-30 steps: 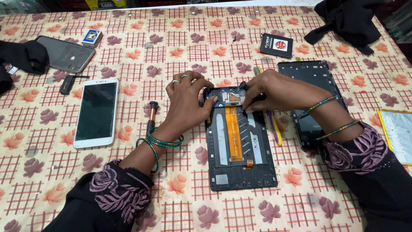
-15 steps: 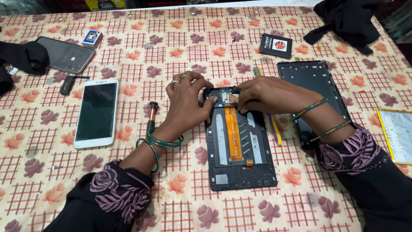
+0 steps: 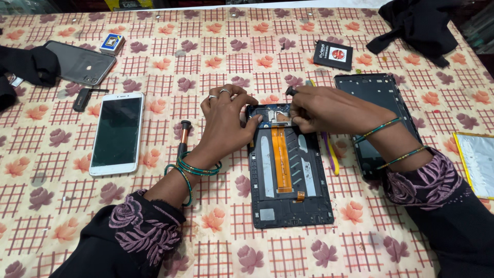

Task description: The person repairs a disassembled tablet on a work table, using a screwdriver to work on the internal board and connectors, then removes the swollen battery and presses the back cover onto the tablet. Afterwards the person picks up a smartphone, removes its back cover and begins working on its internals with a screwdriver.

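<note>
An opened black tablet (image 3: 288,175) lies back-up on the flowered tablecloth, an orange ribbon cable (image 3: 280,157) running down its middle. My left hand (image 3: 224,121) rests on the tablet's top left corner, fingers curled against the frame. Over the top edge, my right hand (image 3: 324,108) pinches a thin dark tool (image 3: 291,91), its tip down at the small board there. A black back cover (image 3: 373,116) lies just right of my right wrist.
A white phone (image 3: 117,131) lies face-up at left, a screwdriver (image 3: 182,136) beside my left wrist. Farther back are a grey phone cover (image 3: 82,63), a small blue box (image 3: 112,42) and a black box (image 3: 333,54). Black cloth (image 3: 419,23) sits at top right.
My right hand has slid a little left along the tablet's top edge, closer to my left hand. The left hand and tablet stay put.
</note>
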Available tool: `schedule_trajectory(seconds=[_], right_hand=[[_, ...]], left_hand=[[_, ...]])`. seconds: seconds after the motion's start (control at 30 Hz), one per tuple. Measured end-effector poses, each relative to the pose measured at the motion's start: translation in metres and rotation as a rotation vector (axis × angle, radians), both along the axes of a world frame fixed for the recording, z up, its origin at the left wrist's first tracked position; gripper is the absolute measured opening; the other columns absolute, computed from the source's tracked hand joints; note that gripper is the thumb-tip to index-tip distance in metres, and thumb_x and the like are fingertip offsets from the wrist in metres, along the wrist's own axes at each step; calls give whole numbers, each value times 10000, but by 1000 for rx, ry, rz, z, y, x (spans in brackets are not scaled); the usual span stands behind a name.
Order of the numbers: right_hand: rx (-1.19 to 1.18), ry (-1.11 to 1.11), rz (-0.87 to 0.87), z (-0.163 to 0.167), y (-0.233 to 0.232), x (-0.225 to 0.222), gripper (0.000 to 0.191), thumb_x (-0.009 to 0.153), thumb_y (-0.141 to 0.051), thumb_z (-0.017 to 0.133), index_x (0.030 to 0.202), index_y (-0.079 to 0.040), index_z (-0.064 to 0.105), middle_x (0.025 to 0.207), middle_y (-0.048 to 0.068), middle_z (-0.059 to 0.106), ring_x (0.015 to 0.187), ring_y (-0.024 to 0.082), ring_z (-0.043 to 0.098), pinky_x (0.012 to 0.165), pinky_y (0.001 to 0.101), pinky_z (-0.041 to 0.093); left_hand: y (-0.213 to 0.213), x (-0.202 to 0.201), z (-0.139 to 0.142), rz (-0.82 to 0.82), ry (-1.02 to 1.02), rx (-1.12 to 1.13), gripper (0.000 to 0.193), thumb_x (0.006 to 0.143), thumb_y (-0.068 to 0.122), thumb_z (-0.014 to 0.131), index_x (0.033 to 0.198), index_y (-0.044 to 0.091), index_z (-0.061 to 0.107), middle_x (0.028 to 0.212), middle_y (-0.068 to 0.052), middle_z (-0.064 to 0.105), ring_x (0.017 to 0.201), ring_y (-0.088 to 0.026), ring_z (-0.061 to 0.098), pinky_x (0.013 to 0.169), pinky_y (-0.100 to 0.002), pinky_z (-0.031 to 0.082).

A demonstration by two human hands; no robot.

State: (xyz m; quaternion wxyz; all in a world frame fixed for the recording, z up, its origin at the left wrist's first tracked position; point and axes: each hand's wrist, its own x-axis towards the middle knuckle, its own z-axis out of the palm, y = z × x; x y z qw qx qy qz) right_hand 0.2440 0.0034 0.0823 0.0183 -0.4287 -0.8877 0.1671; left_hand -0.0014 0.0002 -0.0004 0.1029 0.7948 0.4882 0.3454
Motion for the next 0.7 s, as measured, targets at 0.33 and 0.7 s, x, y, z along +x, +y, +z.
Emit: schedule_trajectory(seconds=[0.33,0.7], right_hand=[[18,-63,6,-16,2,-7,175,850,-188,712,896,-40,633,921,64,614,789,264,633,708,397,530],[56,-70,12,-17,0,-10,221,877,-241,684,942,-35,634,932,81,606,821,284,630,714,421,532]], left_hand=[[0,0,0,-6,-2,6,327,788,320,823,1052,138,759,1240,-120,581,1274,-344,420,1043,-532,243],[0,-1,1,0,0,-4,329,785,321,827,1052,140,759,1237,-115,583,1270,-339,423,1035,-528,243]])
